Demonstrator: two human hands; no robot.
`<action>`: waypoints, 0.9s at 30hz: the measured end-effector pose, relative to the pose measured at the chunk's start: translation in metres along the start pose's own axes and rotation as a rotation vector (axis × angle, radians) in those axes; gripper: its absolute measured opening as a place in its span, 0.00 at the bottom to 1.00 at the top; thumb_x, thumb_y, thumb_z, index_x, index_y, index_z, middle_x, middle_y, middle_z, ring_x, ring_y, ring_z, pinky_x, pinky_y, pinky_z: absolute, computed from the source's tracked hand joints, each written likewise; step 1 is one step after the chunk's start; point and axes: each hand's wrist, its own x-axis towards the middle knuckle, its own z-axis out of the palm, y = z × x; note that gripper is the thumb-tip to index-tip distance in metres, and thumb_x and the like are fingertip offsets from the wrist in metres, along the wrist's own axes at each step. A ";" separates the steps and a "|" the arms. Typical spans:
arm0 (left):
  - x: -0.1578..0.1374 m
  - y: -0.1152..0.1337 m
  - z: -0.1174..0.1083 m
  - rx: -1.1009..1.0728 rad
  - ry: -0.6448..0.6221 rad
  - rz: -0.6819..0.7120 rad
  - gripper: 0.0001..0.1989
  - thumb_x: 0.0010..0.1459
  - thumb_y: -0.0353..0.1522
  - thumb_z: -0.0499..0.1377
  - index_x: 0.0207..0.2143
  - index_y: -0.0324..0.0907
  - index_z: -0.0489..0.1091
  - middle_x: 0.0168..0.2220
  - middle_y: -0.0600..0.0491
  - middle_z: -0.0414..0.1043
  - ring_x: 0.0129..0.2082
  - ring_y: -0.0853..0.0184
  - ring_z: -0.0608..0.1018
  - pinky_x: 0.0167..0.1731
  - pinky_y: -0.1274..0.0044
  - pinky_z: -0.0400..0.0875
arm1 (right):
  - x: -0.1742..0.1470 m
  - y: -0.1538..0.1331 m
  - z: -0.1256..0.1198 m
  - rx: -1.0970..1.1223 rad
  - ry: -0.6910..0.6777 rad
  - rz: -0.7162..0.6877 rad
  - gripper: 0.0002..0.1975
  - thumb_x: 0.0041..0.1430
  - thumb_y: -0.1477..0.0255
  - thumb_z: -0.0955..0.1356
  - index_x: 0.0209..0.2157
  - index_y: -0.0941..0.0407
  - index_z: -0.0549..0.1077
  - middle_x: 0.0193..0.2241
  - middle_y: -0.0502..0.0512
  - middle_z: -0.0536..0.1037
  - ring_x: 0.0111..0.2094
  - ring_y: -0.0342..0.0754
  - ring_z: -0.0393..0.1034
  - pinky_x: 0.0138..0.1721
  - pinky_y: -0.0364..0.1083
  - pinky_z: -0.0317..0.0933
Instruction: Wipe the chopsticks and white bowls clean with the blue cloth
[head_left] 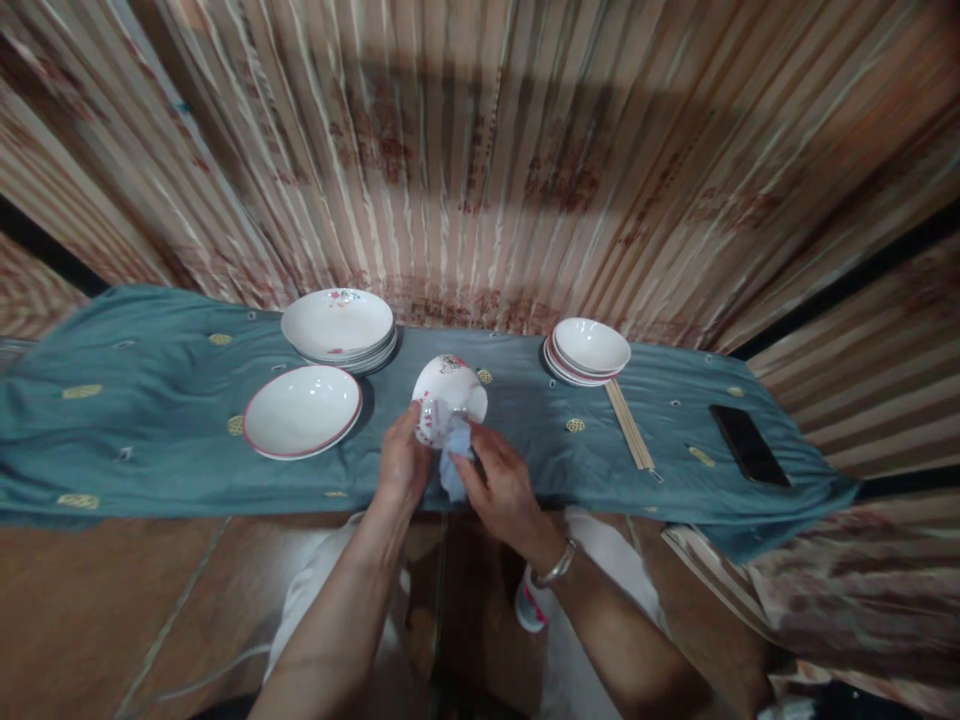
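Note:
My left hand [403, 455] grips the near left edge of a small white bowl [461, 378] with a red and grey floral print. The bowl is tilted above the middle of the table. In my right hand [499, 485], a light blue cloth [454, 465] is pinched between thumb and fingers. The cloth touches the near side of the bowl and partly covers it. Some of the left fingers are hidden beneath the bowl, and I cannot make out the pale patterned patch between the hands clearly.
A stack of large plates [337, 325] stands at back left, with a red-rimmed bowl [304, 410] in front. At right are stacked small bowls [592, 345], chopsticks [630, 425] and a black phone [748, 443] on the green tablecloth [172, 400]. A curtain [465, 150] hangs behind.

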 end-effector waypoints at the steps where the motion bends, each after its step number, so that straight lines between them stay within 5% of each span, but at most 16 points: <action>1: 0.000 0.000 0.000 -0.002 -0.011 -0.002 0.16 0.46 0.38 0.67 0.33 0.34 0.76 0.31 0.47 0.80 0.34 0.61 0.80 0.42 0.71 0.72 | 0.001 0.002 -0.001 -0.083 0.041 -0.043 0.18 0.65 0.70 0.60 0.54 0.58 0.68 0.53 0.64 0.72 0.54 0.52 0.67 0.55 0.51 0.62; 6: -0.004 -0.003 0.004 -0.005 -0.057 -0.028 0.16 0.45 0.36 0.67 0.33 0.33 0.77 0.32 0.43 0.79 0.41 0.56 0.80 0.45 0.69 0.72 | 0.009 0.020 0.009 -0.316 0.031 -0.130 0.26 0.64 0.78 0.57 0.64 0.61 0.55 0.63 0.65 0.59 0.66 0.53 0.48 0.63 0.56 0.52; 13: -0.012 -0.003 0.008 0.028 -0.062 -0.024 0.13 0.41 0.36 0.69 0.28 0.37 0.77 0.28 0.48 0.79 0.40 0.56 0.80 0.44 0.68 0.73 | 0.024 0.028 0.012 -0.238 0.048 -0.037 0.28 0.66 0.73 0.56 0.65 0.64 0.50 0.65 0.68 0.55 0.68 0.53 0.43 0.65 0.58 0.47; 21: -0.014 -0.004 0.006 0.113 -0.101 0.001 0.12 0.41 0.38 0.69 0.26 0.39 0.76 0.25 0.50 0.78 0.37 0.57 0.80 0.40 0.70 0.72 | 0.033 0.041 0.016 0.158 0.128 0.244 0.25 0.66 0.65 0.54 0.61 0.60 0.59 0.62 0.64 0.62 0.64 0.50 0.53 0.64 0.54 0.49; 27: -0.011 -0.006 -0.001 0.231 -0.089 0.052 0.14 0.40 0.40 0.70 0.22 0.38 0.75 0.20 0.53 0.75 0.28 0.63 0.78 0.32 0.75 0.71 | 0.041 0.057 0.021 0.675 0.232 0.592 0.16 0.58 0.59 0.61 0.36 0.54 0.73 0.35 0.52 0.79 0.45 0.49 0.71 0.46 0.46 0.65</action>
